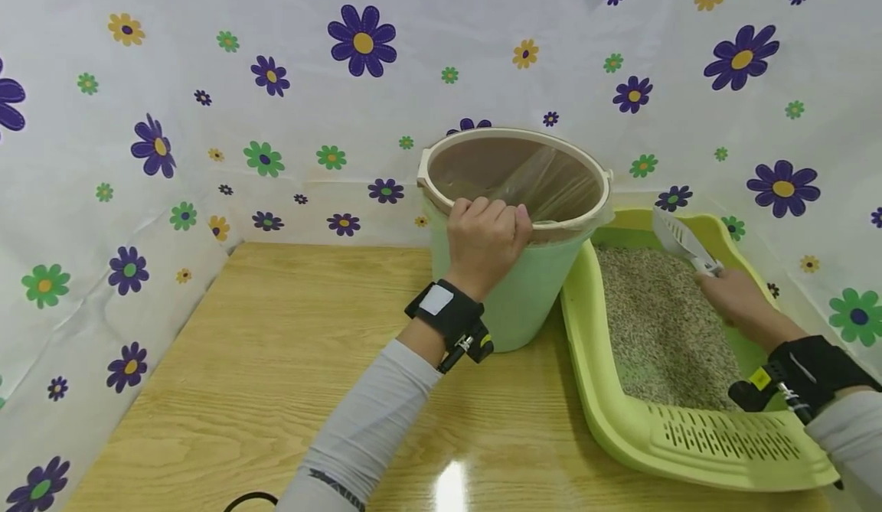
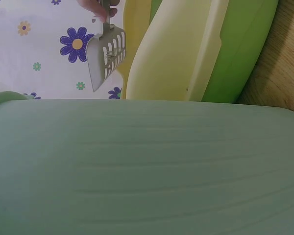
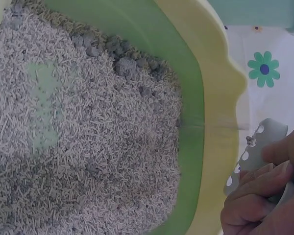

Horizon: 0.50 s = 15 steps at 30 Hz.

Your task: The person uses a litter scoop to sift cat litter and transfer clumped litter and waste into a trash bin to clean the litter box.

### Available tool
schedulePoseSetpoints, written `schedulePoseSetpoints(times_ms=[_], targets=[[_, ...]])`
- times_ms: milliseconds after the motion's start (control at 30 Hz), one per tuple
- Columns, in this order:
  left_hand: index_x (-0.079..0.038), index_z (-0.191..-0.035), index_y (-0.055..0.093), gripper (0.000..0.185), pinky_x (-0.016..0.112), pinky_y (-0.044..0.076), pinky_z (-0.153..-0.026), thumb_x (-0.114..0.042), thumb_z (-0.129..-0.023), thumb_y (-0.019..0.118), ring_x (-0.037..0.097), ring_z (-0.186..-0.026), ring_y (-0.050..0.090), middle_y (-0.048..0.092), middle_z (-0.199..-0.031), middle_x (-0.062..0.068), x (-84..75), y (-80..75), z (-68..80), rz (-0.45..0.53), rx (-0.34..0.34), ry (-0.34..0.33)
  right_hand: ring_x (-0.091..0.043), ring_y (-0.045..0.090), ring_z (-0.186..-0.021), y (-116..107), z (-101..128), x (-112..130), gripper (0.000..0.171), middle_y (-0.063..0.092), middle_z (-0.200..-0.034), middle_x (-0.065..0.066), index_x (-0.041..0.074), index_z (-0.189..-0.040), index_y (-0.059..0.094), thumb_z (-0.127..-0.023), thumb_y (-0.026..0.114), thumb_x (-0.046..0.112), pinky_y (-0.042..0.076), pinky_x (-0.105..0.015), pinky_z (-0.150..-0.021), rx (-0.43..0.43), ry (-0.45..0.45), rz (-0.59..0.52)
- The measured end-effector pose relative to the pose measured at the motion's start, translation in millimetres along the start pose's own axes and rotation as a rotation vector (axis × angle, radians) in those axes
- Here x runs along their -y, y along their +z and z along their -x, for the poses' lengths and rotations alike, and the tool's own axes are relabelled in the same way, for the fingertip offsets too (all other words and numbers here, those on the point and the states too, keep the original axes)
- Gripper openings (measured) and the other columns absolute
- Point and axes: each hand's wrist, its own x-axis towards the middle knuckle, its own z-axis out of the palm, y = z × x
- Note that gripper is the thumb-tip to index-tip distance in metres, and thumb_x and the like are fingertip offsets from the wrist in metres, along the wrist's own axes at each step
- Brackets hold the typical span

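My left hand [image 1: 486,240] grips the near rim of a pale green bin [image 1: 534,282] lined with a clear bag; the bin's side [image 2: 147,166] fills the left wrist view. To its right lies a yellow-green litter tray [image 1: 641,439] full of grey litter [image 1: 661,328], also close up as litter [image 3: 83,137]. My right hand [image 1: 733,298] holds a grey slotted scoop [image 1: 678,240] by its handle, raised over the tray's far end. The scoop [image 2: 105,56] hangs in the air with nothing seen in it. Fingers [image 3: 257,196] curl round the scoop's handle.
The bin and tray stand on a wooden table [image 1: 276,359] with bare room at the left. A white flowered sheet [image 1: 207,114] walls the back and both sides. A black cable [image 1: 248,500] shows at the front edge.
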Motion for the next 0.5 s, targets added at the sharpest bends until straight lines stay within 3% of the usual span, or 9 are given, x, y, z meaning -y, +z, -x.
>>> schedulePoseSetpoints(times_ms=[100, 267, 500], targets=[[-0.014, -0.053, 0.048, 0.047, 0.034, 0.04, -0.062, -0.019, -0.1, 0.048, 0.017, -0.052, 0.049, 0.047, -0.05, -0.002, -0.1, 0.2, 0.5, 0.0, -0.003, 0.0, -0.018, 0.049, -0.062, -4.1, 1.6, 0.7, 0.059, 0.046, -0.083, -0.012, -0.021, -0.13, 0.035, -0.106, 0.03, 0.032, 0.046, -0.033, -0.056, 0.011, 0.005, 0.039], [-0.014, -0.053, 0.047, 0.047, 0.033, 0.04, -0.062, -0.019, -0.1, 0.048, 0.017, -0.051, 0.048, 0.045, -0.05, -0.002, 1.3, 1.0, 1.4, -0.002, -0.013, 0.005, -0.022, 0.05, -0.062, -17.1, 0.6, 12.7, 0.056, 0.047, -0.083, -0.016, -0.021, -0.123, 0.04, -0.104, 0.03, 0.03, 0.045, -0.034, -0.054, -0.045, -0.05, 0.133], [-0.015, -0.053, 0.048, 0.046, 0.033, 0.04, -0.062, -0.019, -0.1, 0.048, 0.017, -0.052, 0.049, 0.046, -0.05, -0.002, 1.8, 0.3, 0.7, -0.011, -0.004, 0.006, -0.023, 0.046, -0.061, -47.7, 12.9, 80.2, 0.054, 0.044, -0.081, -0.014, -0.015, -0.117, 0.043, -0.107, 0.029, 0.036, 0.04, -0.035, -0.051, -0.152, -0.187, 0.217]])
